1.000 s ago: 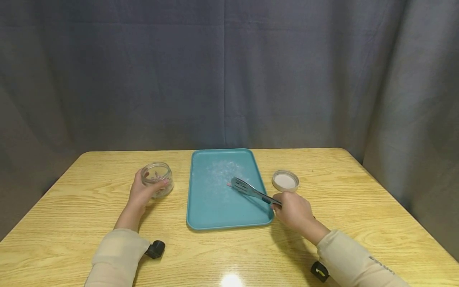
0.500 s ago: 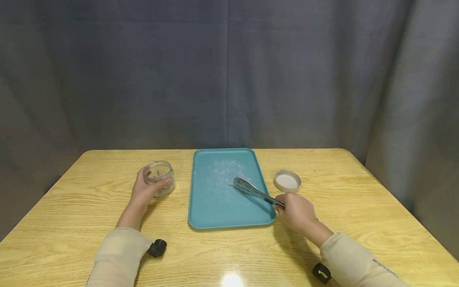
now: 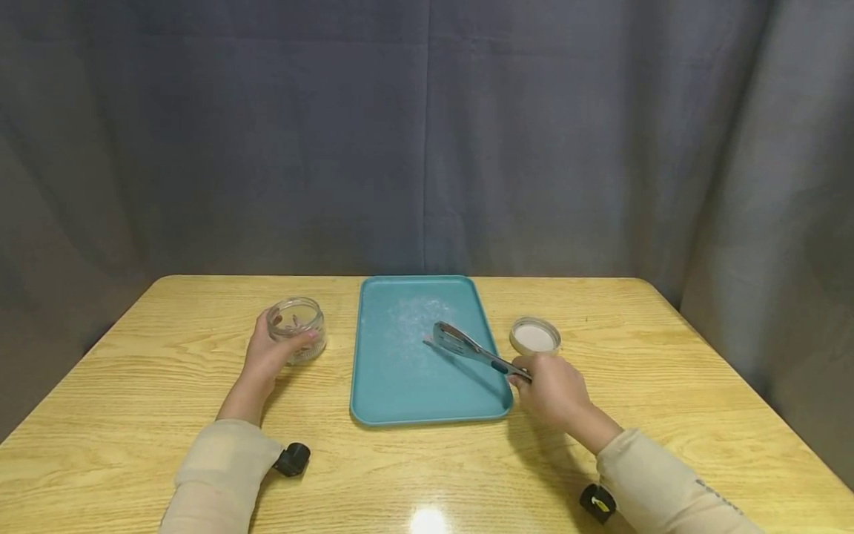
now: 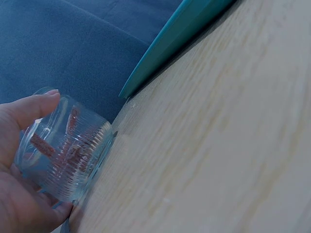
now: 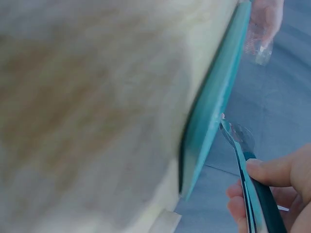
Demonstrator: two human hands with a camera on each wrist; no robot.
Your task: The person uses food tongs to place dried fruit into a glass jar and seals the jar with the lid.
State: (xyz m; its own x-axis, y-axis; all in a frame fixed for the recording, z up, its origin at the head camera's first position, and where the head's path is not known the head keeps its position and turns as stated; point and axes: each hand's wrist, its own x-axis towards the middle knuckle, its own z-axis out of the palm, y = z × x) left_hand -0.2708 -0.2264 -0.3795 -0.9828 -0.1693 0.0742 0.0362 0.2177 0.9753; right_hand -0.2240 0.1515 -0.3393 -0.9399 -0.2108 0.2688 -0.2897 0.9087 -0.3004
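Note:
My left hand (image 3: pixel 268 354) grips a clear glass jar (image 3: pixel 315 323), thumb across its near side, on the table left of the tray. Several reddish-brown sticks (image 4: pixel 73 153) lie inside the jar in the left wrist view. My right hand (image 3: pixel 552 389) holds metal tongs (image 3: pixel 470 350) by their dark-gripped handle, over the right side of the teal tray (image 3: pixel 394 393). At the tongs' slotted tips is a small pinkish piece (image 3: pixel 428 340). In the right wrist view the tongs' arms (image 5: pixel 243 160) stand close together; I cannot tell whether they pinch the piece.
A round lid (image 3: pixel 535 337) with a pale inside lies right of the tray, just beyond my right hand. White powdery marks (image 3: pixel 416 315) cover the tray's far half. Behind the wooden table (image 3: pixel 373 475) hangs a dark grey curtain (image 3: pixel 300 148).
The tongs' head has risen slightly off the tray, and its shadow now shows apart below it. My left hand and the jar stay in place.

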